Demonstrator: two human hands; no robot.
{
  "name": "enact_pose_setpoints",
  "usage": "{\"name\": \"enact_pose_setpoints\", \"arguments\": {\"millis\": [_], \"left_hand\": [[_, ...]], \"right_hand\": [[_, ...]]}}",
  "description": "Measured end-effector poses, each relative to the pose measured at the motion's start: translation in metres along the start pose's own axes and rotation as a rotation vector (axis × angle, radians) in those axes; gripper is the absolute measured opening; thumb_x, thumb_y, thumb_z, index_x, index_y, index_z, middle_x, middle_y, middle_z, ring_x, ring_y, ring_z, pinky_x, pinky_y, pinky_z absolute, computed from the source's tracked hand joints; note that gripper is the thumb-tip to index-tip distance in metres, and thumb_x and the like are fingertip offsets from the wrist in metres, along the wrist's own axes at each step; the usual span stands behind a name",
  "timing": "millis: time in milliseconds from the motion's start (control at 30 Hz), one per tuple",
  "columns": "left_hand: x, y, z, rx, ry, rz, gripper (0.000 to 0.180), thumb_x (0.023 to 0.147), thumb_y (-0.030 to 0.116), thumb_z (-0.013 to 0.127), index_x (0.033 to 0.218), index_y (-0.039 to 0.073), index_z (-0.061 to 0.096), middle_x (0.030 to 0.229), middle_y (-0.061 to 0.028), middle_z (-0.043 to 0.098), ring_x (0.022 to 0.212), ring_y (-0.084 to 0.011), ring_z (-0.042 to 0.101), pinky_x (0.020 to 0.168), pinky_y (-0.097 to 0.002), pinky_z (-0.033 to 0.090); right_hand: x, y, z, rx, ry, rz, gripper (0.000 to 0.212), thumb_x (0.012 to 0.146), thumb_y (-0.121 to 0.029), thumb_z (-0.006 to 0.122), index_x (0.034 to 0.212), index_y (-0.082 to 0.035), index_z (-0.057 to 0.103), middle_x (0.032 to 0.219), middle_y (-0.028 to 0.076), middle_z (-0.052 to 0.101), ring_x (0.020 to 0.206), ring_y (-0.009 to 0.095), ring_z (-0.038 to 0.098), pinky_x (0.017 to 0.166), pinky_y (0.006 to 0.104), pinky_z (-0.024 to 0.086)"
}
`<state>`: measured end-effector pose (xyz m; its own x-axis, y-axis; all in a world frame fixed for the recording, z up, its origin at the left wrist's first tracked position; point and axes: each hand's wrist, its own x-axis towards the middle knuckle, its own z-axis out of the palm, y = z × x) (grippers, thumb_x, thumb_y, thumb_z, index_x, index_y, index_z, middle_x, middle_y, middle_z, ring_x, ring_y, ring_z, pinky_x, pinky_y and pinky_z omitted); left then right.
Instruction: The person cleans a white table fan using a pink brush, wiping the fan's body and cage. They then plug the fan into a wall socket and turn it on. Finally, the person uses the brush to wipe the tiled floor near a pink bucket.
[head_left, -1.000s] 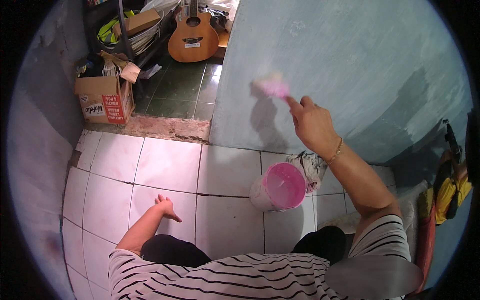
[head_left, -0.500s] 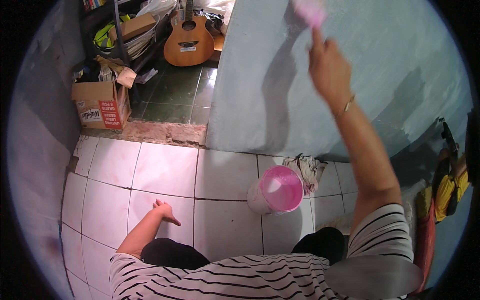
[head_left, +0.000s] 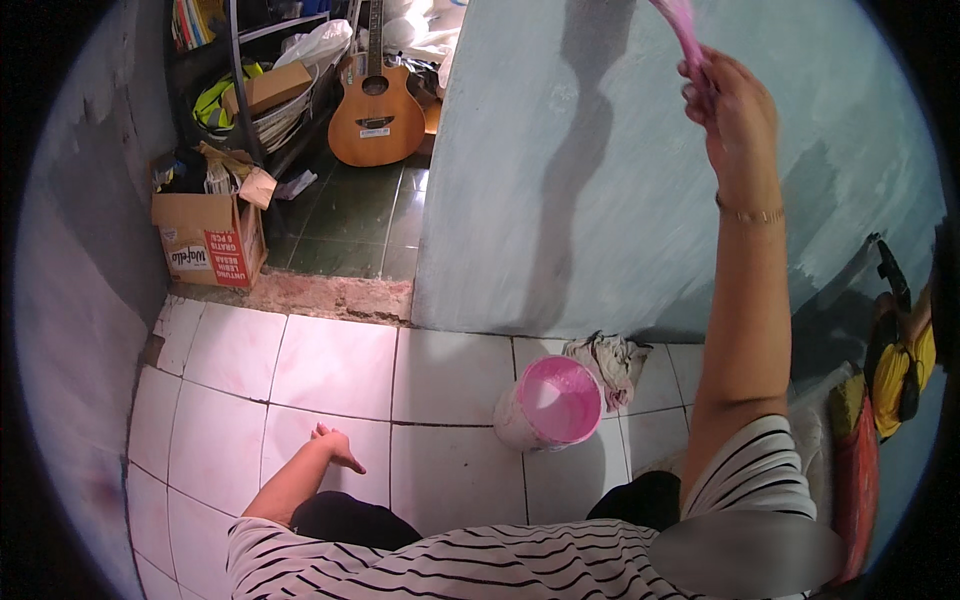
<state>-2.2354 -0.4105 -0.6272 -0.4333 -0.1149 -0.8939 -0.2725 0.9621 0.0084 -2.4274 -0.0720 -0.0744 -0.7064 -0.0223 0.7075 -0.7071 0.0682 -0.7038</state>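
Note:
My right hand [head_left: 740, 115] is raised high in front of the grey-blue wall [head_left: 480, 200], its fingers closed round the pink handle of a paintbrush [head_left: 683, 28]. The brush's far end runs out of the top edge, so its tip is hidden. Below stands a paint bucket [head_left: 510, 415], pink inside and smeared white outside, with pale pink paint in it. A crumpled, stained rag [head_left: 622, 372] lies just behind the bucket. My left hand [head_left: 338, 448] hangs free beside my left knee over the white floor tiles [head_left: 335, 365], fingers apart and nothing in them.
Through the doorway at far left, beyond a rough raised sill [head_left: 330, 297], stand a guitar [head_left: 375, 130], an open cardboard box [head_left: 190, 215] and a loaded shelf rack [head_left: 240, 90]. At right, a red bag-like thing [head_left: 857, 490] and yellow-and-black items [head_left: 890, 380] line the wall.
My right hand has swung to the right and slightly down with the paintbrush. My left hand stays open near the knee. The whole view has tilted up slightly.

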Motion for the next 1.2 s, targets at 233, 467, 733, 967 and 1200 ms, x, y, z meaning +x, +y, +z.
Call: {"name": "enact_pose_setpoints", "arguments": {"millis": [233, 467, 733, 967, 1200], "left_hand": [[0.004, 0.001, 0.003, 0.016, 0.029, 0.002, 0.139, 0.049, 0.068, 0.073, 0.136, -0.012, -0.001, 0.138, -0.0391, -0.008, 0.13, -0.0518, 0.003, 0.107, -0.0488, 0.016], [0.006, -0.001, 0.007, 0.003, 0.008, -0.01, 0.139, 0.049, 0.069, 0.073, 0.136, -0.011, -0.001, 0.138, -0.0396, -0.008, 0.13, -0.0516, 0.004, 0.107, -0.0481, 0.018], [0.009, -0.006, 0.008, 0.012, 0.027, -0.008, 0.14, 0.048, 0.07, 0.073, 0.137, -0.01, -0.001, 0.138, -0.0393, -0.008, 0.131, -0.0513, 0.004, 0.107, -0.0481, 0.017], [0.025, 0.007, 0.002, 0.044, 0.021, 0.01, 0.14, 0.047, 0.069, 0.073, 0.137, -0.01, 0.0, 0.138, -0.0399, -0.007, 0.13, -0.0516, 0.003, 0.107, -0.0481, 0.016], [0.005, -0.009, 0.009, -0.019, 0.039, 0.009, 0.14, 0.048, 0.068, 0.074, 0.137, -0.01, 0.0, 0.138, -0.0401, -0.006, 0.13, -0.0519, 0.004, 0.107, -0.0481, 0.017]], "right_hand": [[0.091, 0.033, 0.036, -0.614, 0.215, -0.588, 0.031, 0.088, -0.015, 0.049, 0.116, 0.0, 0.049, 0.09, 0.022, 0.06, 0.082, 0.037, 0.058, 0.07, 0.0411, 0.045], [-0.103, 0.111, 0.043, -1.085, -0.182, -0.102, 0.025, 0.088, -0.016, 0.045, 0.108, -0.002, 0.049, 0.083, 0.025, 0.059, 0.078, 0.041, 0.058, 0.067, 0.0478, 0.045], [-0.025, 0.018, 0.011, -0.965, 0.088, -0.623, 0.032, 0.089, -0.025, 0.054, 0.114, -0.004, 0.055, 0.062, 0.007, 0.05, 0.057, 0.014, 0.047, 0.054, 0.0294, 0.04], [0.112, -0.02, 0.033, -1.084, 0.184, -0.864, 0.031, 0.092, -0.02, 0.037, 0.101, 0.005, 0.053, 0.096, 0.028, 0.058, 0.093, 0.042, 0.054, 0.081, 0.0447, 0.044], [-0.147, 0.135, 0.056, -1.275, -0.491, -0.03, 0.059, 0.081, -0.009, 0.046, 0.136, -0.005, 0.025, 0.078, 0.025, 0.059, 0.067, 0.037, 0.059, 0.063, 0.0492, 0.046]]}}
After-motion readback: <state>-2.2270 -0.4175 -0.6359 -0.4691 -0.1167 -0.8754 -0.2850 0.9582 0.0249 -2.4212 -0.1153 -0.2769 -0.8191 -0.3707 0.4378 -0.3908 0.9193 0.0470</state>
